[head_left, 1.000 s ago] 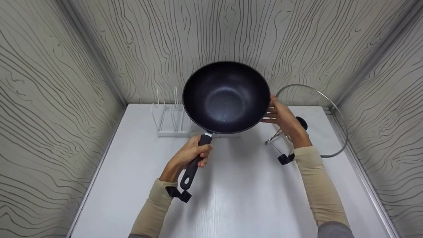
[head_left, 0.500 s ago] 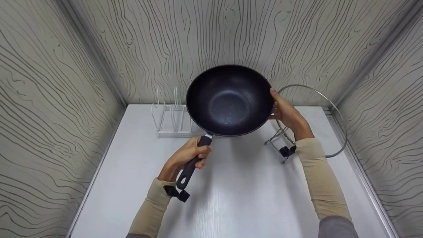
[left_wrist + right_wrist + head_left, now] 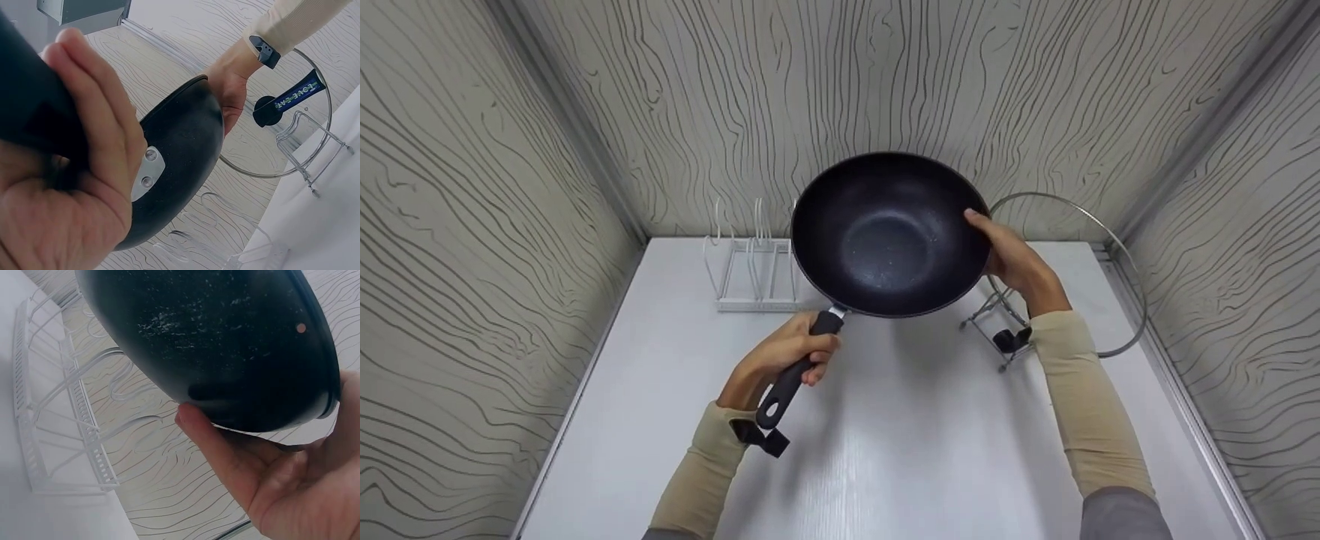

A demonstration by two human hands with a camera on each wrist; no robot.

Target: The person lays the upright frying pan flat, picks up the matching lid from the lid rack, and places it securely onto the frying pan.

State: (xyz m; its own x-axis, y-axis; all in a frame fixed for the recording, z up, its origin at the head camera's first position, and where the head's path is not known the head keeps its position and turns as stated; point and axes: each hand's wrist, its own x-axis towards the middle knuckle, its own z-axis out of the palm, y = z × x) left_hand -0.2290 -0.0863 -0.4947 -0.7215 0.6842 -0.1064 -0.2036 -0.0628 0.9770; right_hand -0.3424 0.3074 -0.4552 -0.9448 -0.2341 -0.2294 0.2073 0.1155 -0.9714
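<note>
A dark wok (image 3: 889, 244) is held up above the table, its inside facing the head camera. My left hand (image 3: 791, 349) grips its black handle (image 3: 784, 394), fingers wrapped round it. At the wok's right side my right hand (image 3: 1020, 262) holds the rim, thumb over the inner edge and fingers beneath the outside. The right wrist view shows the wok's scuffed underside (image 3: 214, 343) above the fingers. In the left wrist view, the riveted metal bracket (image 3: 149, 174) joins handle and wok.
Behind and left of the wok stands a white wire rack (image 3: 757, 304), partly hidden. On the right, a glass lid (image 3: 1144, 300) with a metal rim leans upright in a small wire stand (image 3: 982, 319). Patterned walls (image 3: 847, 75) enclose the white table (image 3: 885, 465) at the back and sides.
The wok has shifted a little right and downward in the head view. My right hand has gone from straight fingers touching its side to holding the rim with the thumb over it.
</note>
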